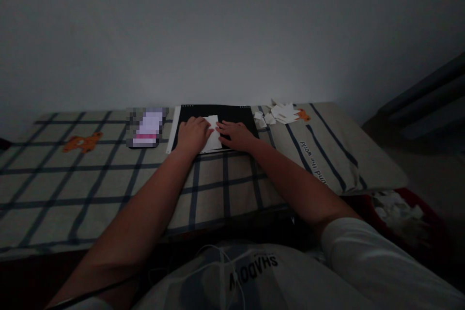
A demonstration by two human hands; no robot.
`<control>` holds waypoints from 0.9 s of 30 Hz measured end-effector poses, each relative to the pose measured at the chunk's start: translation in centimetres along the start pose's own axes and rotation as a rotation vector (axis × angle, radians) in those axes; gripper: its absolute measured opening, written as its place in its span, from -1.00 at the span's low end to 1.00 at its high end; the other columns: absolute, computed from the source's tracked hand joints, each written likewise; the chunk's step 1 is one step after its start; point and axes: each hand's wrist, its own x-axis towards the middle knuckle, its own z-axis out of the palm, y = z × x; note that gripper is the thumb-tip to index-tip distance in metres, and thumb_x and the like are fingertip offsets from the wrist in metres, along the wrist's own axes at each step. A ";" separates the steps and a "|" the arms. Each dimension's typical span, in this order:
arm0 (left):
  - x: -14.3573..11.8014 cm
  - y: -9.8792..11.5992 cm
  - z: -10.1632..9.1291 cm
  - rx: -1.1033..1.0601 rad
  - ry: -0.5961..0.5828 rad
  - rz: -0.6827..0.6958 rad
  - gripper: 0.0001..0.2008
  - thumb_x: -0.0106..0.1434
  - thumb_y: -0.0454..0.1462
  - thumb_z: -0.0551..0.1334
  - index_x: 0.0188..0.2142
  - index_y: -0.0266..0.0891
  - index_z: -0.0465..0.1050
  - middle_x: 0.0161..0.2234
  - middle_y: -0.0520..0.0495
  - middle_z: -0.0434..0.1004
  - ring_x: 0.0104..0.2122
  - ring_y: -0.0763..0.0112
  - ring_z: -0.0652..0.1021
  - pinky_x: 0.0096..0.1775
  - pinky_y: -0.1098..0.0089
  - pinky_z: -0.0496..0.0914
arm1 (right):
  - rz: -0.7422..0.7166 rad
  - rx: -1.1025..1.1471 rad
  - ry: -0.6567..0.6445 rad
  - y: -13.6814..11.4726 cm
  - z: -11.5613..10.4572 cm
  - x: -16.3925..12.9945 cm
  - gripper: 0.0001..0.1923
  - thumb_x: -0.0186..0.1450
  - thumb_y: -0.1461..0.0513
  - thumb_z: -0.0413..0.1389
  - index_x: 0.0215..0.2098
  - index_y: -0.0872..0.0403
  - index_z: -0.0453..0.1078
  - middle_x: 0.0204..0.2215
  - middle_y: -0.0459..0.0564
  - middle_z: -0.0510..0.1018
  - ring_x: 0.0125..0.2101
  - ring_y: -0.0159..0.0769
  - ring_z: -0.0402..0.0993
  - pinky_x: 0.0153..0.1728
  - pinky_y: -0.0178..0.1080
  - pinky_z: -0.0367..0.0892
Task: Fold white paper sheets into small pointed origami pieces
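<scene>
A small piece of white paper (213, 141), which looks folded, lies on a black sheet or pad (221, 110) with small punched holes along its far edge. My left hand (193, 133) covers the paper's left side, its fingers bent close together and its thumb against the paper. From the other side, my right hand (236, 135) reaches the paper's right edge with fingers stretched and slightly apart. Part of the paper is hidden beneath the left fingers. White sheet edges show along the pad's left side.
A phone (148, 126) with a lit, blurred screen lies left of the pad. Torn white paper scraps (283, 112) are piled to the right. A checked cloth (109, 193) covers the table against a wall (218, 29). A red bin (434, 218) holds crumpled paper at lower right.
</scene>
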 end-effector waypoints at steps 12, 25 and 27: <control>0.4 -0.5 0.3 0.020 -0.032 0.028 -0.56 0.46 -0.09 0.00 0.20 -0.17 0.38 0.23 -0.18 0.39 0.15 -0.01 0.36 0.04 0.07 0.30 | -0.004 -0.020 0.006 -0.1 -0.1 0.1 -0.52 0.47 0.12 -0.05 0.32 0.00 0.29 0.38 0.04 0.23 0.37 -0.12 0.13 0.24 0.09 0.20; 0.9 0.4 0.1 0.054 -0.031 -0.027 -0.56 0.48 -0.16 -0.09 0.19 -0.20 0.38 0.18 -0.27 0.41 0.14 -0.03 0.37 0.04 0.04 0.28 | -0.009 -0.026 0.015 -0.1 0.0 0.0 -0.50 0.46 0.12 -0.05 0.32 0.03 0.28 0.38 0.03 0.23 0.37 -0.11 0.14 0.23 0.11 0.21; 1.1 0.6 0.0 0.065 -0.029 -0.025 -0.56 0.48 -0.18 -0.10 0.16 -0.23 0.39 0.15 -0.30 0.43 0.12 -0.03 0.39 0.02 0.05 0.28 | -0.012 -0.022 0.018 -0.1 0.0 0.0 -0.50 0.46 0.12 -0.05 0.32 0.04 0.28 0.38 0.03 0.24 0.37 -0.12 0.14 0.23 0.11 0.22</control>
